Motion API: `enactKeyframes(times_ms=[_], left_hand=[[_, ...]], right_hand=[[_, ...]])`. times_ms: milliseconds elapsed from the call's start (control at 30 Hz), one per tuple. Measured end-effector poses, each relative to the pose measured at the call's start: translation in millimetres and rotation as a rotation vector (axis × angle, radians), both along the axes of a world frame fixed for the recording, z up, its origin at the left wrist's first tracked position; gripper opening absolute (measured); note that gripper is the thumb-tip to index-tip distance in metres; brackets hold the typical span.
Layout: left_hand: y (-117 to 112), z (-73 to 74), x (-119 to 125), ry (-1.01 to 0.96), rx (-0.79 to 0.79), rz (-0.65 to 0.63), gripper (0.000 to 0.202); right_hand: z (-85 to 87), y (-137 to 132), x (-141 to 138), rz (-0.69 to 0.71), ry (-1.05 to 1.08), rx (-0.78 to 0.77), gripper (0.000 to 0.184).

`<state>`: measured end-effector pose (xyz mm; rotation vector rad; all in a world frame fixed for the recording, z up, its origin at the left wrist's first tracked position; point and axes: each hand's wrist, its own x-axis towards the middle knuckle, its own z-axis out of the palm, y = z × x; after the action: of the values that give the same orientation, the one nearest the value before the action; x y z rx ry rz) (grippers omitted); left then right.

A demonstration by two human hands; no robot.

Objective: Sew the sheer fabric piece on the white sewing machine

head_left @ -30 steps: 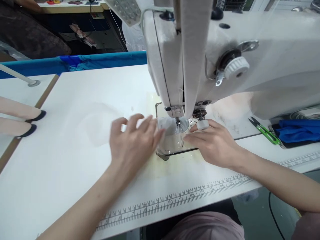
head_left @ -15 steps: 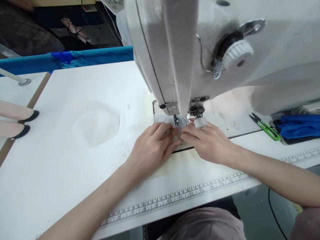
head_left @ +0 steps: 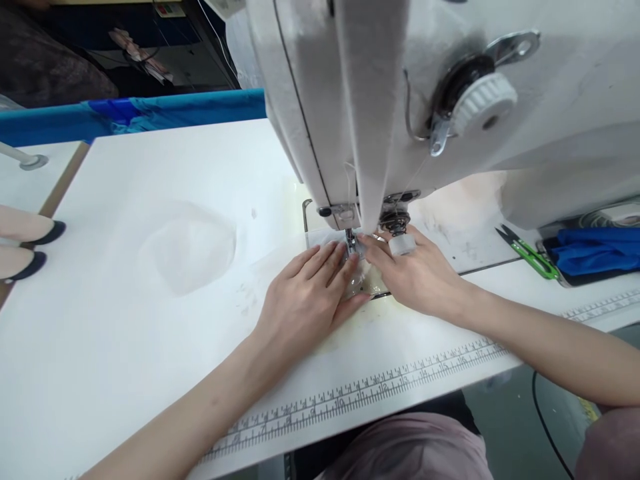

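Observation:
At the presser foot (head_left: pixel 351 241) of a white sewing machine (head_left: pixel 320 120) lies a small piece of sheer, see-through material (head_left: pixel 356 285). My left hand (head_left: pixel 305 290) rests flat on its left side, fingers spread and fingertips close to the foot. On the other side of the foot is my right hand (head_left: pixel 420 273), its index finger stretched out towards the needle area. The machine's small tension knob (head_left: pixel 401 245) hides part of that hand, and its other fingers show little.
Green-handled thread snips (head_left: pixel 533 255) and a dark tray (head_left: pixel 575 279) with blue cloth (head_left: pixel 595 250) lie at the right. A printed ruler (head_left: pixel 340 405) runs along the table's front edge. Pale pink parts with dark ends (head_left: pixel 30 265) jut in from the left. Blue fabric (head_left: pixel 200 110) borders the back.
My left hand has flattened from bent, gathered fingers to spread ones. My right fingers have moved up and back beside the foot, uncovering more of the sheer material. The view has shifted slightly.

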<state>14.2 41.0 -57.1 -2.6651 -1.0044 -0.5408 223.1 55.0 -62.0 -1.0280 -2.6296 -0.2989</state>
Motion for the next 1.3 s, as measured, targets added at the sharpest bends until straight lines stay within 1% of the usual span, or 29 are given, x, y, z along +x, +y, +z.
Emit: enactKeyframes(times_ms=[300,533,767,900,1000,1133,1300], left_hand=[[1.0,-0.5,-0.4,-0.009,0.021,-0.006,0.043],[1.9,-1.3,-0.6,-0.020,-0.022,0.001,0.041],[2.7,-2.9,-1.5,-0.017,0.030,-0.004,0.042],[1.4,-0.7,-4.1,-0.074,0.091,-0.066,0.029],[-0.1,1.1,-4.9,-0.096,0.118,-0.084,0.019],[-4.7,2.1,-4.0,-0.061,0.133,-0.086,0.021],[-11.1,3.4,-4.6,0.020,0.129,-0.111,0.024]], right_hand=[[-0.7,1.3,0.0,0.006,0.026,0.013,0.029],[0.1,1.9,-0.5,0.000,0.020,0.022,0.030],[1.8,1.0,-2.1,0.029,0.071,0.080,0.029],[4.1,1.4,-4.7,0.060,0.110,0.160,0.026],[2.7,2.5,-5.6,0.092,0.130,0.198,0.027],[1.2,-2.1,-3.5,0.133,0.184,0.159,0.020],[4.8,-13.7,-0.8,0.135,0.113,0.126,0.022]])
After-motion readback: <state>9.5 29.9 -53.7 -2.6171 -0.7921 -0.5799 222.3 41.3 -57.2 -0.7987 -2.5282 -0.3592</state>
